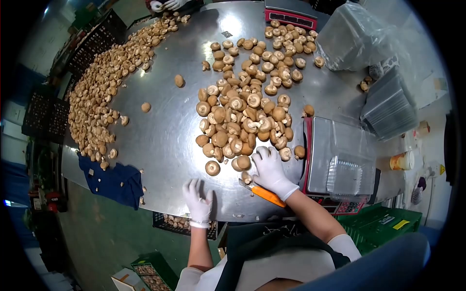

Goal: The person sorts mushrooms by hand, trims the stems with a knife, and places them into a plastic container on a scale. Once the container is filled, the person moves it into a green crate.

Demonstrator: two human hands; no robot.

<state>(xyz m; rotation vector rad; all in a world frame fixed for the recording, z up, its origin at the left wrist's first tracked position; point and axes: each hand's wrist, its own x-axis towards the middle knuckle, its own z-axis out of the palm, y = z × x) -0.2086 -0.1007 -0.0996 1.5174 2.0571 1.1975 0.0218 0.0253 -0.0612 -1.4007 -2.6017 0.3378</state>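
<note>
A large heap of brown-capped mushrooms [242, 111] lies on the steel table. My right hand [269, 169], in a white glove, rests at the heap's near edge with its fingers spread against the closest mushrooms. Partly beneath that hand lies an orange utility knife [268, 195], its blade end beside a small mushroom [246, 177]. My left hand [198, 201], also gloved, is over the table's near edge. Its fingers are apart and hold nothing. A single mushroom [212, 168] sits a little beyond it.
On the right, a clear plastic clamshell box [345, 175] sits on a red scale [307, 160]. Stacked clear trays [391, 104] and a plastic bag [352, 39] are farther back. Another mushroom pile [99, 82] and a blue cloth [112, 182] occupy the left. A co-worker's gloved hands [167, 5] show at the far end.
</note>
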